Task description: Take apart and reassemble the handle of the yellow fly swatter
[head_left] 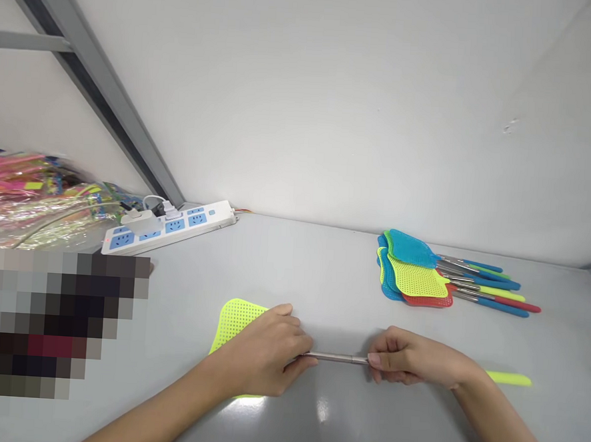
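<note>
A yellow-green fly swatter with a metal telescopic rod lies across the front of the table, held in both hands. My left hand is closed on the rod near the perforated head and covers part of that head. Farther right, my right hand pinches the same rod between thumb and fingers. Bare metal shows between the two hands, with a joint near the right one. The yellow-green grip end sticks out beyond my right wrist.
A pile of fly swatters in blue, yellow-green, green and red lies at the back right. A white power strip with plugs in it stands at the back left. Clear-wrapped colourful goods are heaped at far left, above a pixelated area. A wall rises behind the table.
</note>
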Motion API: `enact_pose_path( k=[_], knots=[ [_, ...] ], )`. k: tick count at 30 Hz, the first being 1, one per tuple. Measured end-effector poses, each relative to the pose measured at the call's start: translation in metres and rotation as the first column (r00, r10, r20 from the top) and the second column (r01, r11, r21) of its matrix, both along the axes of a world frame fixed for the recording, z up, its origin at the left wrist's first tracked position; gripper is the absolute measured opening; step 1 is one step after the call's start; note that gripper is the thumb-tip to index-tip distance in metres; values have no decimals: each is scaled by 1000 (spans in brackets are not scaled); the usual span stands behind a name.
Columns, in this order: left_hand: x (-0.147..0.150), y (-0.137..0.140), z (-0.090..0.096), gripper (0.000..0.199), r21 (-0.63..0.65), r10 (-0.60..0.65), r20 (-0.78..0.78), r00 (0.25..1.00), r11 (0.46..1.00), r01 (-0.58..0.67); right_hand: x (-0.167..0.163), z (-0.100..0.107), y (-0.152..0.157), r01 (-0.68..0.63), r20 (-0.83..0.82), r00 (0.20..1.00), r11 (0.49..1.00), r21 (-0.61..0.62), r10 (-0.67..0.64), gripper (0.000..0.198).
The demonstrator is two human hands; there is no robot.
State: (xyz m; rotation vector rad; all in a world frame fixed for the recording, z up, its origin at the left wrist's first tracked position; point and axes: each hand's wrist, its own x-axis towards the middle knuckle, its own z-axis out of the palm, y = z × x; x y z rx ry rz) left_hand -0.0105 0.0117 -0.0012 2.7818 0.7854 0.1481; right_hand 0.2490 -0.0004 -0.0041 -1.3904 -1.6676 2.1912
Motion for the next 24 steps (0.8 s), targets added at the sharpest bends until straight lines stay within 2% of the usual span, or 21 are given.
enact_pose_path(
  k=[7,15,24],
  knots=[
    [0,-2,-5,26,42,-28,16,999,999,27,-2,-8,0,20,-14,1000,998,-66,-21,36],
    [2,-6,-8,26,-1,-31,33,999,1000,31,-1,-18,-1,-3,1,1000,982,-189,3,35],
    [4,-10,-12,25,30,-25,14,1000,999,24,-4,-18,-3,-13,-24,1000,963,-270,7,34]
  ],
)
